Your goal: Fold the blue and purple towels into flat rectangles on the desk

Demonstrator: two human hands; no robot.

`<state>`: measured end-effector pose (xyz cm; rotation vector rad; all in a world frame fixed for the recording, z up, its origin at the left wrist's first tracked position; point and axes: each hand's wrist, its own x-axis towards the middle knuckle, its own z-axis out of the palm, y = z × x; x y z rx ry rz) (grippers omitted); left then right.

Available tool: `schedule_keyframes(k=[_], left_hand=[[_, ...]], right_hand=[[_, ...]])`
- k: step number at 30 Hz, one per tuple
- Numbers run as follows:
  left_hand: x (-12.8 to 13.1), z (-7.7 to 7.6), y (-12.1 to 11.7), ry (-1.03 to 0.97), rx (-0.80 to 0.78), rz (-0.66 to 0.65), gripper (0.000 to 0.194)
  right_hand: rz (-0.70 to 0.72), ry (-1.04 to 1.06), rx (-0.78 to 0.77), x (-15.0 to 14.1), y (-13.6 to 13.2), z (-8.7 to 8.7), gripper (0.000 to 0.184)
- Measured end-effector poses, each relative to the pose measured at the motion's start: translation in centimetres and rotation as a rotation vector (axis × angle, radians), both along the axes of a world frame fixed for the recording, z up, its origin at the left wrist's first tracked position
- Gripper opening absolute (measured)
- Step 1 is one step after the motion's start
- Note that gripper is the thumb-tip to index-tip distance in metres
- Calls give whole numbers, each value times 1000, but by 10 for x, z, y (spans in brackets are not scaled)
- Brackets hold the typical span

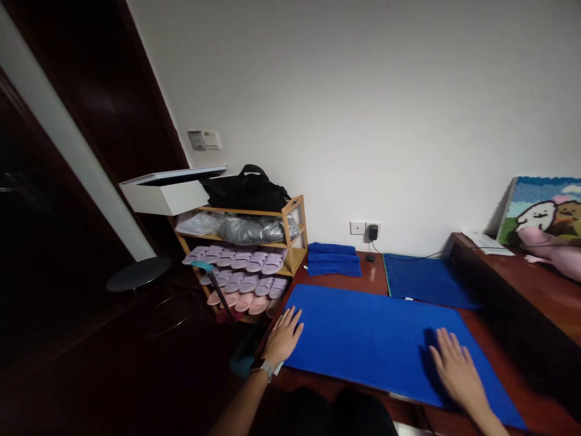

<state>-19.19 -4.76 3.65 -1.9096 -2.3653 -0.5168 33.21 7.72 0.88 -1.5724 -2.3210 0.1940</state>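
Note:
A bright blue towel (363, 339) lies spread flat on the reddish-brown wooden table. My left hand (284, 336), with a watch on the wrist, is at the towel's left end, fingers stretched out and holding nothing. Over the right part of the towel is my right hand (456, 366), open with its fingers extended and casting a shadow on the cloth. Behind the spread towel sits a stack of folded blue towels (333, 260). To its right another blue towel with a green edge (426, 281) lies flat.
On the left stands a wooden rack (295, 242) with rows of slippers (242, 260), a black bag (249, 189) and a white box (167, 197). A plugged-in adapter (373, 232) trails a cord. A raised ledge (521, 272) at right bears a pink plush toy (554, 251).

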Motion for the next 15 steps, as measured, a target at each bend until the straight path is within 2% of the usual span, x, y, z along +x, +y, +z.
schedule_keyframes(k=[1,5,8,9,11,13,15], left_hand=[[2,-4,-6,6,-17,-13,56],[9,-7,-17,10,-60,-6,57],[12,0,-19,-8,-53,7,56],[12,3,-19,-13,-53,6,56],[13,7,-20,-19,-64,8,56],[14,9,-21,-20,-73,8,56],[14,9,-21,-17,-67,14,55]], right_hand=[[-25,-7,25,-31,-12,7,74],[205,7,-41,-162,-63,37,78],[304,33,-128,-226,-88,48,73],[315,35,-148,-236,-92,47,71],[319,30,-156,-239,-95,40,70],[296,28,-129,-219,-92,26,70],[250,31,-77,-181,-84,10,70]])
